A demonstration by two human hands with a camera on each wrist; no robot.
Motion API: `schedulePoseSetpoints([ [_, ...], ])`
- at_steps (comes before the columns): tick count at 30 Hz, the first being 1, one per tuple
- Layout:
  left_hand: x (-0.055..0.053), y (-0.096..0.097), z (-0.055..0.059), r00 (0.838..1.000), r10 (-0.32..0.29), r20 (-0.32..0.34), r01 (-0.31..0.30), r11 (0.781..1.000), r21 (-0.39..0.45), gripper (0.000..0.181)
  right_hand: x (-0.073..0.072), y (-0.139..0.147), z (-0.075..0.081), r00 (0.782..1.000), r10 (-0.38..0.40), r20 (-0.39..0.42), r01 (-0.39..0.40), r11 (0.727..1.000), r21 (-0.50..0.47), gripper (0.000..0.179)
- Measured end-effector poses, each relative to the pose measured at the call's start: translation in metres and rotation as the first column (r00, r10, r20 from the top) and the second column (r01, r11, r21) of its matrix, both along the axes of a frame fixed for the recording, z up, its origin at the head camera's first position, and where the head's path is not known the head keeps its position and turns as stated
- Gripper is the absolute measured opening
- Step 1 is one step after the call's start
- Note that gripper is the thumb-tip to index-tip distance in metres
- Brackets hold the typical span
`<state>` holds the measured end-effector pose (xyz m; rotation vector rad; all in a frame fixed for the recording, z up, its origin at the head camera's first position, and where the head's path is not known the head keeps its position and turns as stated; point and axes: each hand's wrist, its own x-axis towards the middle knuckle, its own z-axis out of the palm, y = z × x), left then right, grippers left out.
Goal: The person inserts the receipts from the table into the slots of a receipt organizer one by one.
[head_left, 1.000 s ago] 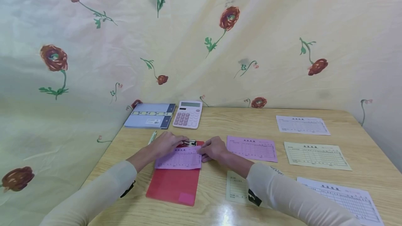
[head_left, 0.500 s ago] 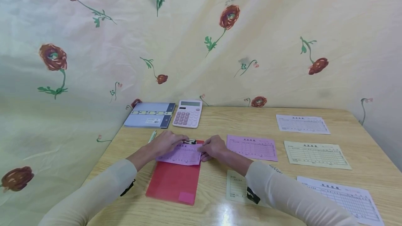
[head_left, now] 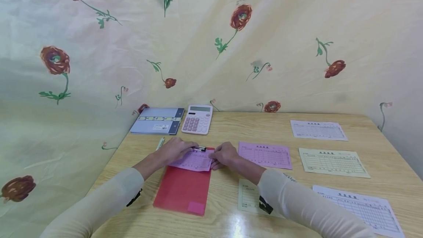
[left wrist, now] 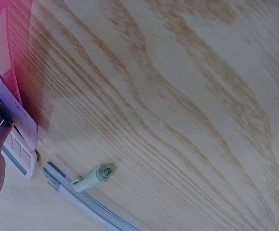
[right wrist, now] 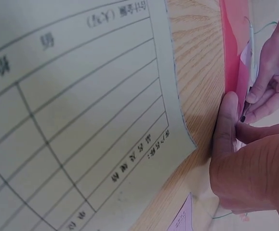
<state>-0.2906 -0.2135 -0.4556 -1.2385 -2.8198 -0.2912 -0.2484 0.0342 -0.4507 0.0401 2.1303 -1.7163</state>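
A red clipboard (head_left: 183,190) lies on the table, its metal clip (head_left: 199,148) at the far end. My left hand (head_left: 174,150) pinches the clip between thumb and fingers; its dark lever shows between the fingertips in the left wrist view. Across the board's upper part lies a purple printed form (head_left: 193,161), its top edge close to the clip. My right hand (head_left: 226,155) pinches the form's right edge near the top corner. In the right wrist view, thumb and index finger close on that edge beside the clip. Whether the form's edge sits under the clip cannot be told.
A second purple form (head_left: 265,155), a green form (head_left: 333,163) and white forms (head_left: 358,208) lie to the right. Another green form (head_left: 248,197) is partly under the right forearm. A calculator (head_left: 197,119), a blue notebook (head_left: 157,121) and a pen (head_left: 160,143) lie beyond the clipboard.
The purple form has slid up the clipboard toward the clip, baring more red board below it. Both hands keep nearly the same place.
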Motion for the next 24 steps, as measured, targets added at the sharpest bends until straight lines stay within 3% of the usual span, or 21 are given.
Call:
schedulePoseSetpoints([
  [24, -0.0001, 0.0001, -0.0016, 1.000, 0.003, -0.024, -0.004, 0.999, -0.034, 0.028, -0.0040, 0.0000, 0.0028, 0.998, 0.008, 0.057, -0.008, 1.000, -0.007, 0.012],
])
